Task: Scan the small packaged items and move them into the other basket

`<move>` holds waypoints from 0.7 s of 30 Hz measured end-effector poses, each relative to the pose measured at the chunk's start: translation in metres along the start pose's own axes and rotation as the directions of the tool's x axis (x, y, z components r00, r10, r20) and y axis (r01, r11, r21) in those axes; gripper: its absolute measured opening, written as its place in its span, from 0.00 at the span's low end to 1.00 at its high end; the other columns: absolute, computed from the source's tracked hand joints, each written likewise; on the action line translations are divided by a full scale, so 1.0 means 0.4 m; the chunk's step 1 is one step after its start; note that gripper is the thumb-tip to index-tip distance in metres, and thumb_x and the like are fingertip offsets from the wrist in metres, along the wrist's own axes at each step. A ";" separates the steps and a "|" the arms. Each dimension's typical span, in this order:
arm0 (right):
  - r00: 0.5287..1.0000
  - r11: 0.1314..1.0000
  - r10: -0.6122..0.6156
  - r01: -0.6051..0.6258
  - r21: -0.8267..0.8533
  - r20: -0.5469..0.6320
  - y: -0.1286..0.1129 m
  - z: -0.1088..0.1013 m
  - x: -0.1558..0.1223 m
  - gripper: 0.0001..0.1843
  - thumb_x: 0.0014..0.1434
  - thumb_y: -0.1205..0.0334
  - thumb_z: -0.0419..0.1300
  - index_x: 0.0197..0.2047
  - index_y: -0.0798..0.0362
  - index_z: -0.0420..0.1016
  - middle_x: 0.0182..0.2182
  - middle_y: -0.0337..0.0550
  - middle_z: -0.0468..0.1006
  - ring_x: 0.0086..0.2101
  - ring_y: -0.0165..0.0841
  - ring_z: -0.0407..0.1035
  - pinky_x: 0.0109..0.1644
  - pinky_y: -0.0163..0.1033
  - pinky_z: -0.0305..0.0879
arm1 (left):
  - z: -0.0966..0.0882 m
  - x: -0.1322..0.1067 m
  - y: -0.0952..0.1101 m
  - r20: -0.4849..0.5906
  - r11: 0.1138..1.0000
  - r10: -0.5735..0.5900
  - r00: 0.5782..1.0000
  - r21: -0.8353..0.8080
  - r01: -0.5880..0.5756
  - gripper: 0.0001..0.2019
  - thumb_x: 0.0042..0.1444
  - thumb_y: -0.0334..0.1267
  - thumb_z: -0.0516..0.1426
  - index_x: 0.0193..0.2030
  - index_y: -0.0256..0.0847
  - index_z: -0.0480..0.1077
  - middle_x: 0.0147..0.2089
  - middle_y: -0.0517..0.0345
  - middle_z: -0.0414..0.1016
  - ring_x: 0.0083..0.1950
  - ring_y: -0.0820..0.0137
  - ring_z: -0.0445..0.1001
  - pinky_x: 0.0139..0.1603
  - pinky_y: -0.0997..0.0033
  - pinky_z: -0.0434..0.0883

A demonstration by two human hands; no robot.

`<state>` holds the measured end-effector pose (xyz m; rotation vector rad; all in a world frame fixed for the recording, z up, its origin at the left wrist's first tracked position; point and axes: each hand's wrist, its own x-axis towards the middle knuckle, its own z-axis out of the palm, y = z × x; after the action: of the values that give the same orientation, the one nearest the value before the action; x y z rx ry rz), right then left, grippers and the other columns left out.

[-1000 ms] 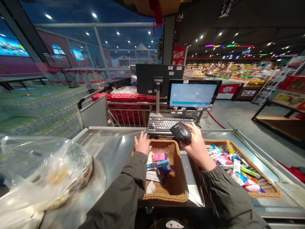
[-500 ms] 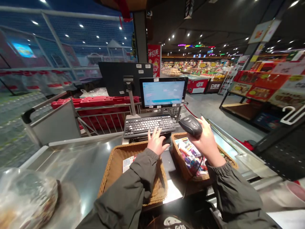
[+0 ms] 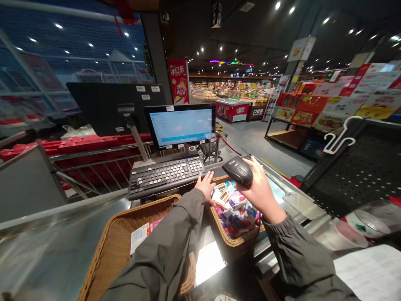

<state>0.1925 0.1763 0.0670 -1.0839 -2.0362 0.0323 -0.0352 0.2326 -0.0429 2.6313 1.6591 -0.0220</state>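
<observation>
Left hand (image 3: 205, 186) has shifted from the black keyboard (image 3: 169, 175) to the brown woven basket (image 3: 232, 242) of colourful packets (image 3: 230, 198), grip loose, fingers extended; rim contact unclear. Right hand (image 3: 261, 184): grip still wrapped around black plastic handheld scanner (image 3: 238, 170), above that basket. Work apparently centred there now.

dim ceiling (image 3: 253, 31), spotlights (image 3: 277, 5), counter (image 3: 72, 236) glare, stretched edges

Dark olive sleeves (image 3: 164, 242) end in gathered cuffs (image 3: 277, 225).
</observation>
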 end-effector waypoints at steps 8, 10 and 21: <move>0.998 0.999 0.029 -0.030 0.025 0.053 0.030 0.038 0.008 0.27 0.48 0.64 0.58 0.54 0.53 0.69 0.60 0.57 0.67 0.67 0.57 0.47 0.66 0.73 0.46 | 0.044 0.091 -0.019 0.114 0.999 0.039 0.993 -0.038 -0.035 0.28 0.38 0.51 0.68 0.48 0.44 0.77 0.76 0.45 0.41 0.76 0.46 0.37 0.69 0.32 0.29; 0.997 0.999 0.032 -0.034 0.030 0.067 0.037 0.048 0.012 0.27 0.48 0.64 0.58 0.54 0.52 0.68 0.60 0.57 0.67 0.67 0.57 0.47 0.66 0.73 0.46 | 0.048 0.101 -0.018 0.137 0.999 0.041 0.990 -0.032 -0.037 0.26 0.38 0.49 0.68 0.47 0.45 0.77 0.76 0.46 0.43 0.76 0.47 0.38 0.69 0.33 0.29; 0.998 0.998 0.041 -0.043 0.043 0.049 0.046 0.059 0.022 0.30 0.48 0.63 0.59 0.57 0.52 0.66 0.60 0.56 0.66 0.67 0.57 0.47 0.66 0.72 0.46 | -0.017 0.070 0.030 -0.006 0.985 0.172 0.985 0.029 -0.172 0.22 0.43 0.44 0.65 0.47 0.38 0.78 0.73 0.44 0.54 0.75 0.47 0.43 0.72 0.43 0.25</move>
<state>0.1866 0.2018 0.0502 -1.1080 -2.0459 0.1250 -0.0123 0.2530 -0.0368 2.7894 1.4384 -0.0301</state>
